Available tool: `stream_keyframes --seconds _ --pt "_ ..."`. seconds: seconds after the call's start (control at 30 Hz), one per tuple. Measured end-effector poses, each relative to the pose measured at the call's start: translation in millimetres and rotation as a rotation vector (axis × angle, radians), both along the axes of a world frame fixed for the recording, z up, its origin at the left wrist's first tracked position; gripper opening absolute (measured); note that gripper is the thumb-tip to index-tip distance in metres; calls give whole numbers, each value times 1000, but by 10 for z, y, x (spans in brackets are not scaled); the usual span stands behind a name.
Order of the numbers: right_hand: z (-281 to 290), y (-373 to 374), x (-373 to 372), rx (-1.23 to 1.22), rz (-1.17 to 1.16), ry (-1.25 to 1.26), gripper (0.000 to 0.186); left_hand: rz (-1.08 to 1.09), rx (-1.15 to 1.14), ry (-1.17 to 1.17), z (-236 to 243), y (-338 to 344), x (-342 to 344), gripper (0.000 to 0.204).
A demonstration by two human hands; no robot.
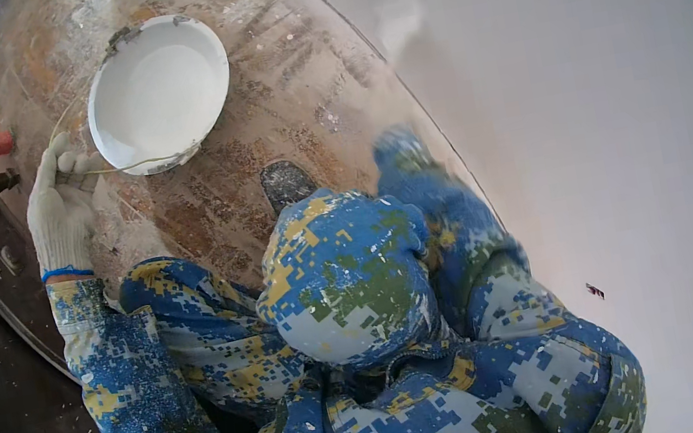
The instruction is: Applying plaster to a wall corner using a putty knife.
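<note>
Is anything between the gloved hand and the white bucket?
Nothing visible. The left hand in its white glove already grips the thin wire handle beside the white bucket. The right hand cannot be seen.

Building site, room under painting: bucket of white paint (156, 92) on splattered wooden platform (290, 106), fresh white wall (608, 124), paint-stained work clothes (349, 281).

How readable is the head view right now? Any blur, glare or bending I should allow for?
Head view: strong fisheye, the platform edge bows and black corners ring the picture; the white wall is bright, even and nearly featureless; the right hand is smeared by motion blur, so its grip cannot be read; the gloved left hand and the white paint bucket are sharp; lighting is soft, with no hard shadows.
</note>
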State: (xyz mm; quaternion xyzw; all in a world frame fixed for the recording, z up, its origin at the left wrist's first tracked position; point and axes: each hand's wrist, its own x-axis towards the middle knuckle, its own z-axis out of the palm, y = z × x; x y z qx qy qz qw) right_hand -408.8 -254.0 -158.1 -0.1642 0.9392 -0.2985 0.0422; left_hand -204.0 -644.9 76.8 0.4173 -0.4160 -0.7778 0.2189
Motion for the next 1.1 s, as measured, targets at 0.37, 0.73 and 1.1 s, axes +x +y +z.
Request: stream_keyframes --seconds 0.37,0.73,1.1 --pt "828 2306 1854 1263 176 -926 42 -26 99 -20 -148 -151 -275 30" --pt "-379 859 762 771 326 -358 39 -50 -58 -9 -48 478 -135 27" --pt "-1104 -1424 -1289 9 -355 -633 50 -80 100 -194 -923 -346 -1283 30"
